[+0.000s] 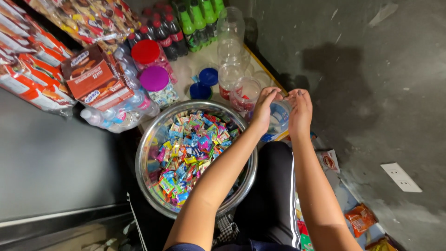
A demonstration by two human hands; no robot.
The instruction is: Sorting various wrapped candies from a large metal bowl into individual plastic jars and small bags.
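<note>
Seen from above, a person's two hands close around a clear plastic jar [280,116] held just past the rim of a wide metal bowl [147,139]. The left hand [265,109] grips the jar's near side with fingers curled over its top, and the right hand [299,111] clamps the far side, so the jar sits between both palms. The bowl is heaped with small sweets in bright wrappers [190,151], and the left forearm crosses over it. Just beyond the hands stands a row of empty clear jars [231,51], one with red pieces at its bottom. Two blue lids [204,83] lie beside them, near jars capped in red [146,51] and purple [154,78]. Soda bottles [179,25] line the back, and snack boxes [95,76] stack at left.
</note>
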